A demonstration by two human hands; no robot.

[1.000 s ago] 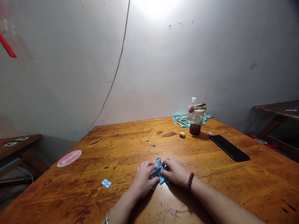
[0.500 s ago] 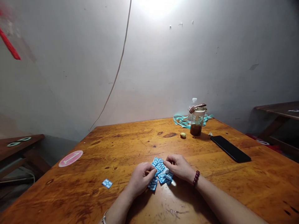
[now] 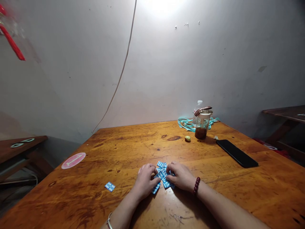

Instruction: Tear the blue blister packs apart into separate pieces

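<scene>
A small heap of blue-and-white patterned cards (image 3: pixel 162 173) lies on the wooden table in front of me. From its left side my left hand (image 3: pixel 145 178) touches the heap, thumb and fingers curved and spread apart. My right hand (image 3: pixel 179 174) rests against the right side in the same way, its thumb and forefinger apart over the cards' edge. Part of the heap is hidden under my fingers. A single card (image 3: pixel 110 186) of the same pattern lies flat by itself, left of my left hand.
A black phone (image 3: pixel 237 153) lies on the right. Behind it stand a strapped jar (image 3: pixel 200 132) of dark liquid and a clear plastic bottle (image 3: pixel 199 105), with turquoise ribbon (image 3: pixel 184 124) around them. A small yellowish object (image 3: pixel 187 138) sits nearby. A pink round sticker (image 3: pixel 73 160) marks the left edge.
The fingers of both hands have spread and moved over the heap's sides, and the cards have shifted between them. The lone card stays in place on the table.
</scene>
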